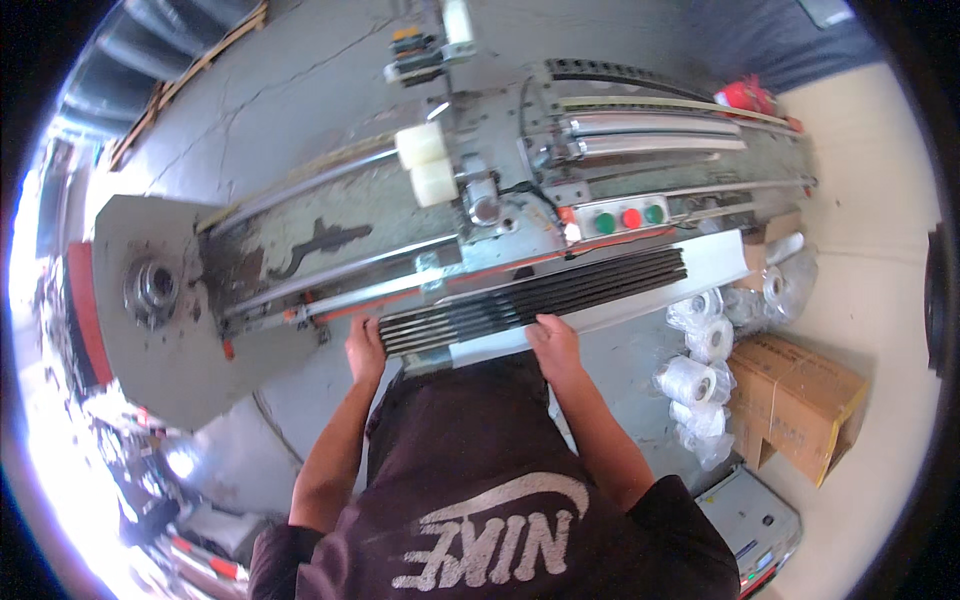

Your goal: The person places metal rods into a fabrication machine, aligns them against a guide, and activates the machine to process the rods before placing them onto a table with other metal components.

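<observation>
The bundle of black rods (pixel 535 296) lies side by side along the near edge of the long machine bed (pixel 400 215), resting on a white ledge (pixel 690 275) that runs along that front edge. The rods slant with the bed, their far ends rising toward the right end near the small control box (pixel 628 217) with its green and red buttons.

The left hand (pixel 365 350) sits at the bundle's left end, fingers laid against the rod ends; whether it pinches them or only presses I cannot tell. The right hand (pixel 553 335) rests near the middle of the bundle's near side, fingers curled onto the closest rod, but the grip itself is hidden under the knuckles.

Two white blocks (pixel 428 162) stand on the carriage at the bed's middle. At the left end a grey plate carries a round chuck (pixel 152 290). On the floor off the right end lie plastic-wrapped white rolls (pixel 700 375) beside brown cardboard boxes (pixel 800 400).
</observation>
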`<state>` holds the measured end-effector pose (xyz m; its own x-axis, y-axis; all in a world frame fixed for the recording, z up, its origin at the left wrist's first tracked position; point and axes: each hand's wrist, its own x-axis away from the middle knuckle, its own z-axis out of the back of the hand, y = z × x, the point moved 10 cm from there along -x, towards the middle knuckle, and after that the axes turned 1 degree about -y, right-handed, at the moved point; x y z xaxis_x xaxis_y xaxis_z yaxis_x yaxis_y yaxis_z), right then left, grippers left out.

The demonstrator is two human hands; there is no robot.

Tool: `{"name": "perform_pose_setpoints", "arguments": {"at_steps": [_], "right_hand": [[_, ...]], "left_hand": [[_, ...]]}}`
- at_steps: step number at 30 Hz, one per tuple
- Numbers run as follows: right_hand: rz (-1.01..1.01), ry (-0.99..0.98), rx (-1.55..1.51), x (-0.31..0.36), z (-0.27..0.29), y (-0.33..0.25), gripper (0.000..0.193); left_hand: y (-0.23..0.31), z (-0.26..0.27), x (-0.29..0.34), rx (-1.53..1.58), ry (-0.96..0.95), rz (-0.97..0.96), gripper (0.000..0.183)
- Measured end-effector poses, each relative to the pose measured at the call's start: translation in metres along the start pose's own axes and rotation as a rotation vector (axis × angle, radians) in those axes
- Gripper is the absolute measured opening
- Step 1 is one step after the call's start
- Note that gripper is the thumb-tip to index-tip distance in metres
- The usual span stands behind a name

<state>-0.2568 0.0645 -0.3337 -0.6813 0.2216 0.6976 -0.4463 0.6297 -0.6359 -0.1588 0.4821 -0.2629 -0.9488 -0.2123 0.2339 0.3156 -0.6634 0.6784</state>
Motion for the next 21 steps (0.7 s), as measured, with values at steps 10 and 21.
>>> {"name": "perform_pose_setpoints", "arguments": {"at_steps": [10, 21], "right_hand": [[-0.011, 0.132, 0.499, 0.002, 0.046, -0.004, 0.056], [0.258, -0.43, 0.997, 0.046, -0.103, -0.071, 0.03]], "left_hand": [[-0.007, -0.018, 0.005, -0.052, -0.001, 0.067, 0.02], [0.024, 0.003, 0.035, -0.129, 0.206, -0.036, 0.053]]}}
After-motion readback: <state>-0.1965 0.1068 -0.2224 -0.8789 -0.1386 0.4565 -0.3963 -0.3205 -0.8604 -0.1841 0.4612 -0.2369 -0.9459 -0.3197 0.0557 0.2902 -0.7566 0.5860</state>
